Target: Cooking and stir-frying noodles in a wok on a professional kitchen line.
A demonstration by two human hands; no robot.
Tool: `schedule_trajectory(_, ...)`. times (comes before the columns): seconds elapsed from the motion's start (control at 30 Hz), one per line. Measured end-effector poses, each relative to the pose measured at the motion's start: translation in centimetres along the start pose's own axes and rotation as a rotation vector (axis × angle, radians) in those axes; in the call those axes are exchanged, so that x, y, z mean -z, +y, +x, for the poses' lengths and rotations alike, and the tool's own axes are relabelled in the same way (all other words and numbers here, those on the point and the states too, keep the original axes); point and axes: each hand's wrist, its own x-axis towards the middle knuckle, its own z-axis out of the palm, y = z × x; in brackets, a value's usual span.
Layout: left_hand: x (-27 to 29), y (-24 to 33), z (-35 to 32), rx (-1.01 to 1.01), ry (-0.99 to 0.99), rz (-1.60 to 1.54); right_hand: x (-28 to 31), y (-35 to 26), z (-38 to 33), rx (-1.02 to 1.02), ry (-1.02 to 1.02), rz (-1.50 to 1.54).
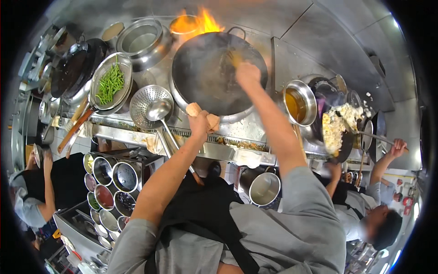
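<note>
A large dark wok (200,68) sits tilted on the range, with haze over its bowl. My left hand (200,125) is closed around a folded tan cloth (193,109) at the wok's near left rim; the part of the wok under the cloth is hidden. Inside the wok, my right hand (248,74) grips a yellowish wok brush (235,58), smeared by motion against the far right wall. Left of the wok lie a perforated skimmer (139,107) and a steel ladle (158,110), their handles pointing toward me.
Flames (205,23) rise behind the wok. Green beans (111,84) fill a strainer at left; a steel pot (141,39) stands behind. At right are a pot of amber liquid (294,105) and a co-worker tossing food (340,128). Several ingredient tins (125,177) stand lower left.
</note>
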Motion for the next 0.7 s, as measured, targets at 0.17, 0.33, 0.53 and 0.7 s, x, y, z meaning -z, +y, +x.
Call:
schedule_trajectory(0.17,-0.6,1.9,-2.0,0.023,-0.047,-0.043,-1.3,-9.8,-1.7,0.149,0.049,0.003)
schedule_trajectory(0.33,-0.3,2.6,-1.7,0.083,-0.1,-0.016,-1.4,-6.0,-12.8,0.454,-0.001,-0.198)
schedule_trajectory(0.53,-0.1,-0.1,1.1,-0.185,0.098,0.186,-1.1,4.5,-4.6,0.093,0.109,-0.231)
schedule_trajectory(0.7,0.1,1.4,0.1,-0.004,-0.048,0.138,-2.9,-2.9,-1.0,-0.02,0.06,0.044)
